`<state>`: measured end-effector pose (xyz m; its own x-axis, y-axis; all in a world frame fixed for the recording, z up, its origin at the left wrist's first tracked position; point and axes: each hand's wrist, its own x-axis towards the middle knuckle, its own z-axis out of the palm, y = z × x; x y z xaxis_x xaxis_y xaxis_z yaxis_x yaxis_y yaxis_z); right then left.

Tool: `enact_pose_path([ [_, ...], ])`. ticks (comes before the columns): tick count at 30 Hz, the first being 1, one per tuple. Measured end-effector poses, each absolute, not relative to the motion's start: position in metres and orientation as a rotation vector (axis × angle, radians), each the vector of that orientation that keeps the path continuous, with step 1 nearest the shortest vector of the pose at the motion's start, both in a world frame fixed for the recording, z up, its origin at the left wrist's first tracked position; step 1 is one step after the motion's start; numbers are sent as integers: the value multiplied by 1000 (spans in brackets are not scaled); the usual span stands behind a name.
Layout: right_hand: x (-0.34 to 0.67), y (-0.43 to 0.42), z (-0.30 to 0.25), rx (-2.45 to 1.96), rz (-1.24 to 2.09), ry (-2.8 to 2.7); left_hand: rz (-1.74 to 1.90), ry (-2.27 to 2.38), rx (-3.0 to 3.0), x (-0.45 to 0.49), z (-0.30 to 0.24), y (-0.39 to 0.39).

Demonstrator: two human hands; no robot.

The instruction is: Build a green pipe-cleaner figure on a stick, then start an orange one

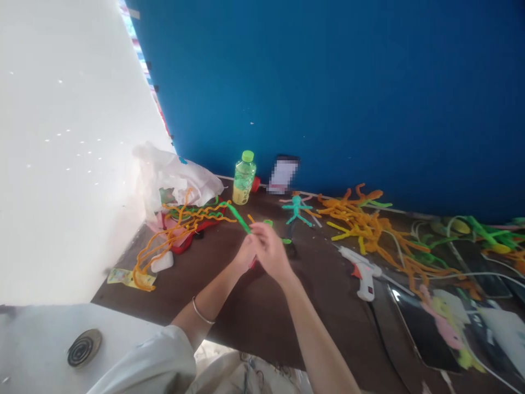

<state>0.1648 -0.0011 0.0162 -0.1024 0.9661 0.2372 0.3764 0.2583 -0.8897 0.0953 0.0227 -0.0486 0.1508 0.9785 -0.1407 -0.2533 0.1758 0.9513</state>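
My right hand (pixel 270 251) pinches a green pipe cleaner (pixel 239 218) in its fingertips, and the stem points up and to the left. My left hand (pixel 245 254) is close against it, wearing a thin metal bangle (pixel 203 312), its fingers hidden behind my right hand. A small red piece (pixel 253 264) shows between my hands. Twisted orange pipe cleaners (pixel 176 230) lie to the left of my hands, and a teal pipe-cleaner figure (pixel 296 209) lies beyond them on the dark table (pixel 295 323).
A heap of orange pipe cleaners (pixel 361 230) and a white-and-orange hot glue gun (pixel 361 268) lie to the right. A green-capped bottle (pixel 244 178) and a white plastic bag (pixel 176 175) stand against the blue wall (pixel 328 82). A white cable crosses the right side.
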Motion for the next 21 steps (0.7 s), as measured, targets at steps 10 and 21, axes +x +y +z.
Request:
enact_pose_path([
  [10,283,-34,-38,-1033,884,-606,920,646,690,104,-48,22],
  [21,284,-40,-48,-994,982,-373,909,685,676,109,-58,17],
])
